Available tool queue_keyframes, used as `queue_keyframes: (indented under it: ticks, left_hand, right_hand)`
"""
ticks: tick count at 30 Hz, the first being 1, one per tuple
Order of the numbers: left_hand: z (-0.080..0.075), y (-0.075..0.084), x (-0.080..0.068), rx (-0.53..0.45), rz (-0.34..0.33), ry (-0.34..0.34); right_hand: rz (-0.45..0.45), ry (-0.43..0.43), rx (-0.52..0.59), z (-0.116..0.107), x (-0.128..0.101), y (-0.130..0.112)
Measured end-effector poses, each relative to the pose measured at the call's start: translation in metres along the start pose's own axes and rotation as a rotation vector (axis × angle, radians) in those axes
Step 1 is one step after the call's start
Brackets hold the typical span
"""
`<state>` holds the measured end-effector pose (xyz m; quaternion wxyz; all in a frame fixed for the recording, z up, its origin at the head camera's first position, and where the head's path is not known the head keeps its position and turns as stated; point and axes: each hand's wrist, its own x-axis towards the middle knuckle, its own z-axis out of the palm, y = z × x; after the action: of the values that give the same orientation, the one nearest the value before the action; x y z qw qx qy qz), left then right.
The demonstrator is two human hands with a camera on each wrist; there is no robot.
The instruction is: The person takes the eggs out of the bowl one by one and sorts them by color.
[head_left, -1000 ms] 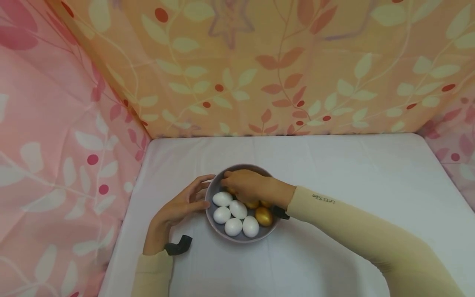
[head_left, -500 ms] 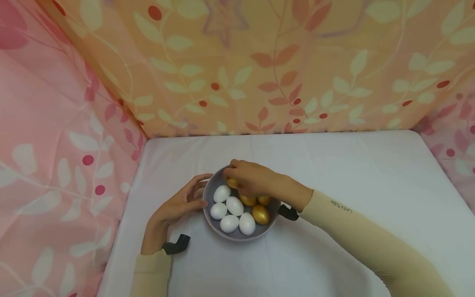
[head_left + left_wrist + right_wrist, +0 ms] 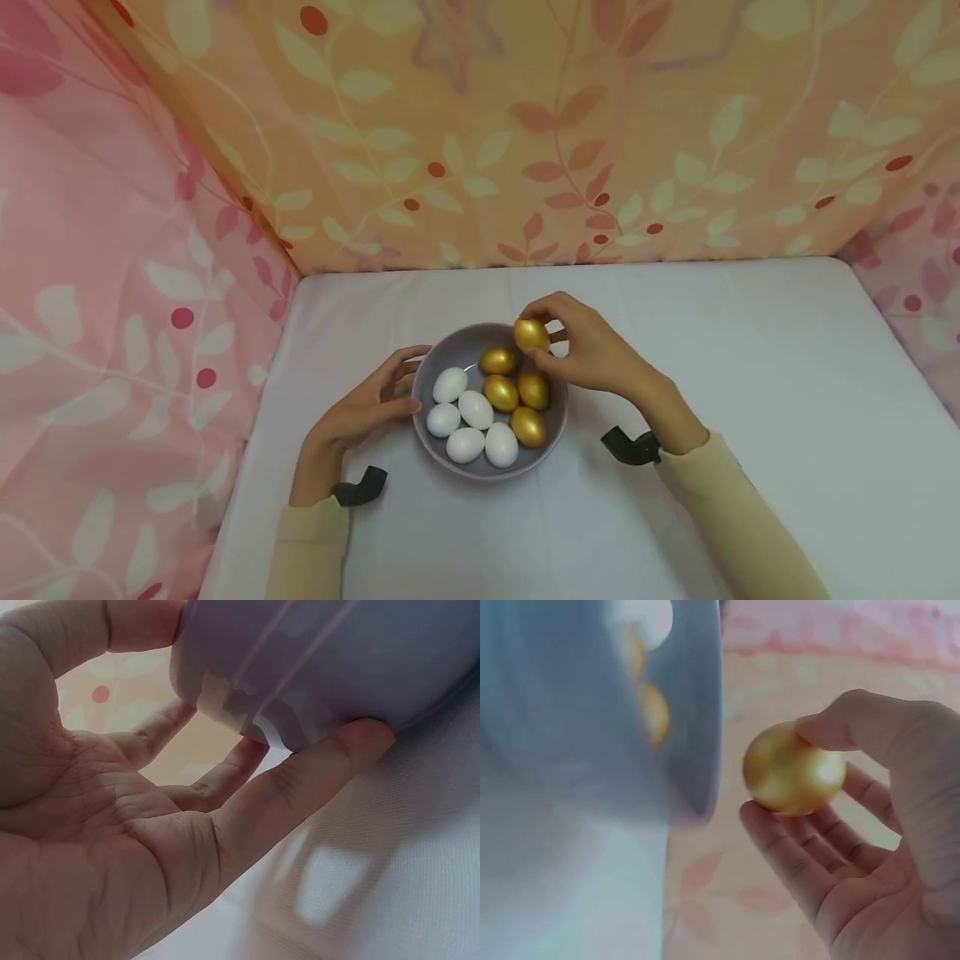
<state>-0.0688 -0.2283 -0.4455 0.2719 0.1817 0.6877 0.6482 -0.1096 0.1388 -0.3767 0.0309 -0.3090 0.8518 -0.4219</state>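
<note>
Head view is showing a person's right hand [image 3: 592,354] pinching a gold egg [image 3: 532,334] between thumb and fingertips, holding it just above the far rim of a grey bowl [image 3: 483,473]. The egg is sitting clear of the others, raised over the bowl's back edge. The left hand [image 3: 358,417] is bracing the bowl from its left side, its fingers [image 3: 401,358] spread wide and lightly curved, touching the outer wall without closing round it.

Inside the bowl, four gold eggs [image 3: 501,392] are lying on the right and far side, and five white eggs [image 3: 476,409] are lying on the left and near side, packed against each other. The bowl is standing on a desk [image 3: 750,375] covered with a white cloth, near its left half. Leaf-patterned cloth in orange [image 3: 525,125] is hanging behind the desk, and pink cloth [image 3: 112,292] is hanging at the left.

Right wrist view is showing the gold egg [image 3: 793,771] gripped between the thumb and the fingers [image 3: 795,855], just beside the bowl's wall [image 3: 694,712]. Left wrist view is showing the left hand [image 3: 112,825] with its fingers [image 3: 300,787] pressing straight against the underside of the bowl's wall [image 3: 337,660], the palm staying apart from it.
</note>
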Motion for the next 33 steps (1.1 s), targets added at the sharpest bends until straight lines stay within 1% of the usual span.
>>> queue_keyframes:
  ticks: [3,6,11,14,17,21,24,28,33]
  left_hand:
    - [0.002,-0.001,0.001,-0.004,0.000,0.007]
    - [0.001,0.003,0.003,0.000,-0.014,0.013]
    - [0.004,0.004,0.004,-0.011,-0.025,0.025]
    - [0.006,0.004,0.003,-0.026,-0.024,0.025]
    - [0.006,0.004,0.001,-0.035,-0.020,0.017]
    - [0.004,0.001,-0.001,-0.042,-0.014,0.019]
    - [0.003,-0.001,-0.001,-0.040,-0.008,0.015]
    - [0.003,-0.005,0.001,-0.032,0.007,-0.006]
    - [0.004,-0.007,0.001,-0.043,0.030,-0.016]
  right_hand:
    - [0.006,0.082,0.035,-0.004,-0.013,0.010]
    - [0.012,0.149,0.056,-0.007,-0.021,0.019]
    - [0.057,0.201,0.073,-0.011,-0.031,0.037]
    - [0.106,0.206,0.064,-0.013,-0.037,0.050]
    - [0.159,0.204,0.027,-0.013,-0.043,0.062]
    - [0.216,0.181,-0.002,-0.010,-0.047,0.072]
    - [0.244,0.174,-0.015,-0.008,-0.048,0.078]
    - [0.277,0.173,-0.035,-0.008,-0.052,0.085]
    - [0.294,0.171,-0.043,-0.011,-0.056,0.093]
